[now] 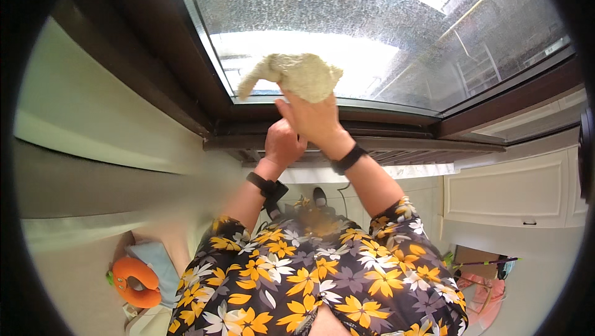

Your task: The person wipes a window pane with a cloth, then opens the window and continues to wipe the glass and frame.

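A pale beige cleaning cloth [304, 74] lies against the lower part of the window glass [322, 20], one end trailing off to the left. Behind it, my right hand [315, 118] presses the cloth to the pane, and the cloth covers its fingertips. My left hand [284, 145] is just below and to the left, by the bottom of the brown window frame [378, 114], close to my right wrist. Its fingers are curled closed, and whatever they may hold is hidden.
Brown frame posts rise at left [149, 44]. Below the sill runs a slatted dark ledge [372, 144]. White cabinets [508, 187] stand at right. An orange neck pillow [135, 281] lies on blue fabric at lower left, a pink item [486, 302] at lower right.
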The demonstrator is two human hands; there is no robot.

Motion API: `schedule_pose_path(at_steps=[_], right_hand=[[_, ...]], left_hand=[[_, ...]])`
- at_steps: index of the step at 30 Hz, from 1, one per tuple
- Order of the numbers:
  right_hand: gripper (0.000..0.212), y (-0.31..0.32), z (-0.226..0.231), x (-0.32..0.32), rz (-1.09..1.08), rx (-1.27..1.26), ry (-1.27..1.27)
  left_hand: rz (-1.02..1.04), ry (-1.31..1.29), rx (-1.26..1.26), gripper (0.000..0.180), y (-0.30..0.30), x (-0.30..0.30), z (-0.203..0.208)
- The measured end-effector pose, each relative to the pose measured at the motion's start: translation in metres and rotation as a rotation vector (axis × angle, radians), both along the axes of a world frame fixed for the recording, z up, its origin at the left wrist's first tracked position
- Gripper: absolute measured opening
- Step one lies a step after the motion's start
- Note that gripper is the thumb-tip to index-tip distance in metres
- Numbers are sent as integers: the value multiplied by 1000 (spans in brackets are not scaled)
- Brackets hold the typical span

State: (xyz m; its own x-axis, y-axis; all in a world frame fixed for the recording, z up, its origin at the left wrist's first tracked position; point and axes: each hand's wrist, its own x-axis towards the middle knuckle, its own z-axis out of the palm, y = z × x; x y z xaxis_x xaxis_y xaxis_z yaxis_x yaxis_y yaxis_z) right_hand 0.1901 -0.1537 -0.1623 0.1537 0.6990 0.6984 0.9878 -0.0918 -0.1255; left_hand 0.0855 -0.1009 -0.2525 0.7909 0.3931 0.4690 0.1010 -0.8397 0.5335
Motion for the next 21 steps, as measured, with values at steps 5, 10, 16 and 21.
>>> schedule_pose_path(at_steps=[5,10,16,21], right_hand=[[24,-66,-19,57,-318,-86,346],[25,-68,-16,60,-281,291,140],[52,14,22,-4,-64,96,-23],[44,43,28,-31,49,-13,-120]], left_hand=[[143,-285,-271,17,5,-12,12],[236,-362,-421,20,6,-35,13],[269,-418,-695,18,9,-41,22],[239,-477,-837,17,12,-42,22]])
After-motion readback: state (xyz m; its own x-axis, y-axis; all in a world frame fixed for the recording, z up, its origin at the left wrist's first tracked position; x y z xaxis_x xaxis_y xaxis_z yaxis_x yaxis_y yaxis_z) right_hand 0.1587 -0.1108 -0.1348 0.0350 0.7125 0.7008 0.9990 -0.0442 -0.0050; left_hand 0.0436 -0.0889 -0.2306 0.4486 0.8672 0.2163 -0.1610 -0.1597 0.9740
